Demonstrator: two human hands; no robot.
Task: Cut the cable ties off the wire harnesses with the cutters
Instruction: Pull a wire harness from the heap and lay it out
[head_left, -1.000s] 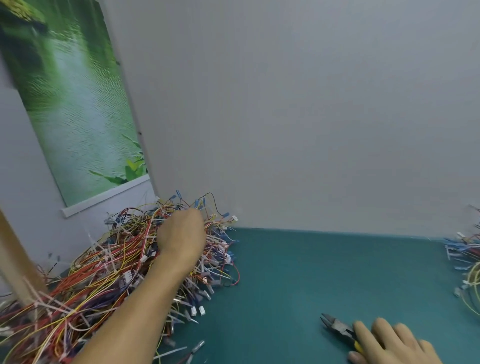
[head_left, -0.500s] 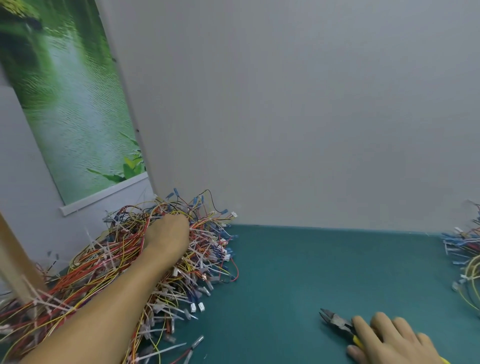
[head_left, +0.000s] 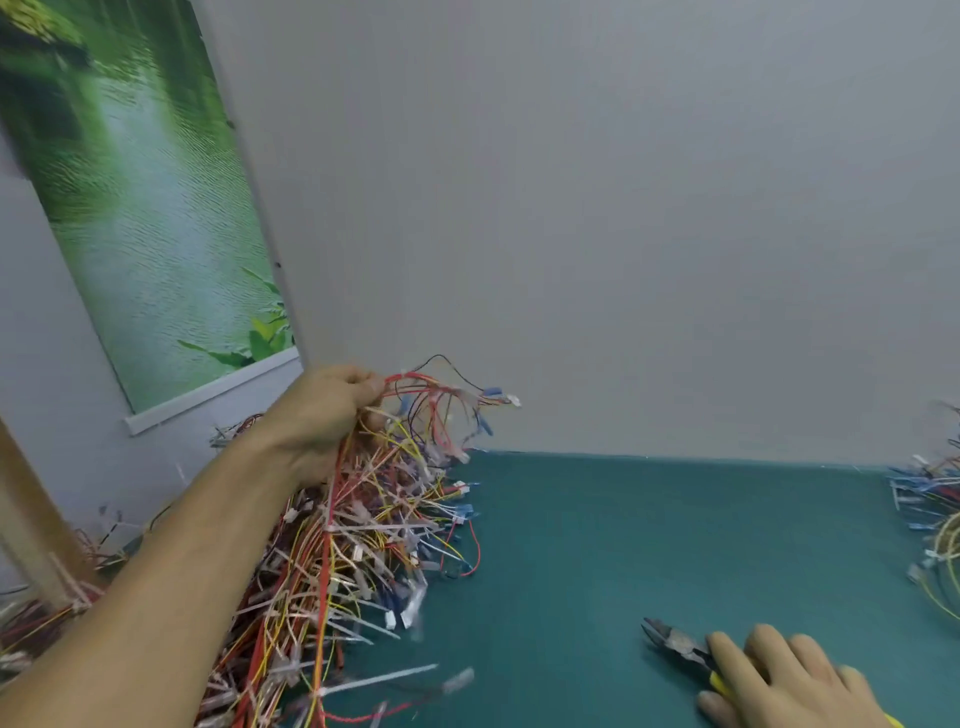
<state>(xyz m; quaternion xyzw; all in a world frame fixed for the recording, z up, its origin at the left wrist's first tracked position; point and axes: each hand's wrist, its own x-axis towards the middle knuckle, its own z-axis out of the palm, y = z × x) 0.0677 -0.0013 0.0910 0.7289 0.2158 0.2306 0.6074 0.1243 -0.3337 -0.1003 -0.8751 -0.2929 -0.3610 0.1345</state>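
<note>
My left hand (head_left: 324, 415) is raised above the left of the table and grips a wire harness (head_left: 431, 405) of red, yellow and blue wires with white connectors. The harness trails down into a big tangled pile of harnesses (head_left: 332, 571) bristling with white cable ties. At the lower right my right hand (head_left: 779, 680) rests on the green table top (head_left: 649, 530), closed over the yellow handles of the cutters (head_left: 675, 644). The cutters' metal jaws point left, toward the pile.
A second, smaller heap of wires (head_left: 935, 519) lies at the right edge of the table. A grey wall stands behind the table, with a green poster (head_left: 135, 208) on the left. A wooden post (head_left: 26, 519) leans at the far left.
My left hand closed on a harness in the pile and lifted it up and to the right. The right hand stayed on the cutters.
</note>
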